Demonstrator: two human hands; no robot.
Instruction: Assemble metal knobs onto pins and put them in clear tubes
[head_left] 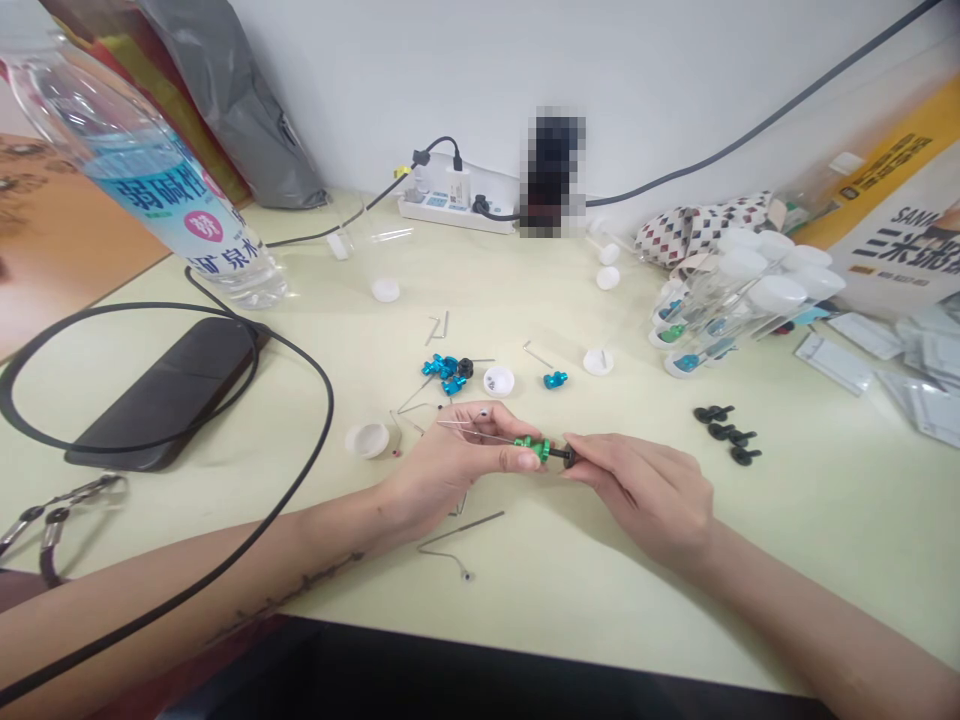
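Note:
Thumb and fingers of my left hand (442, 465) pinch a small green metal fitting (534, 449), from which a thin bent wire points left. On its right side, my right hand (656, 490) grips the head of a black thumbscrew (561, 454) whose shaft meets the green fitting. How deep the shaft sits I cannot tell. Beyond my left hand lie several blue metal fittings (454, 385), and a single blue fitting (556, 380) lies apart. A white cap (499, 382) near them holds tiny parts. Bent wires lie about, one bent wire (450, 543) below my left hand.
Several black thumbscrews (742, 440) lie to the right. Capped clear tubes (739, 290) stand behind them, some with coloured fittings inside. A water bottle (172, 190), a dark phone-like slab (165, 400) and a looping black cable (322, 400) occupy the left. A power strip (450, 212) sits by the wall.

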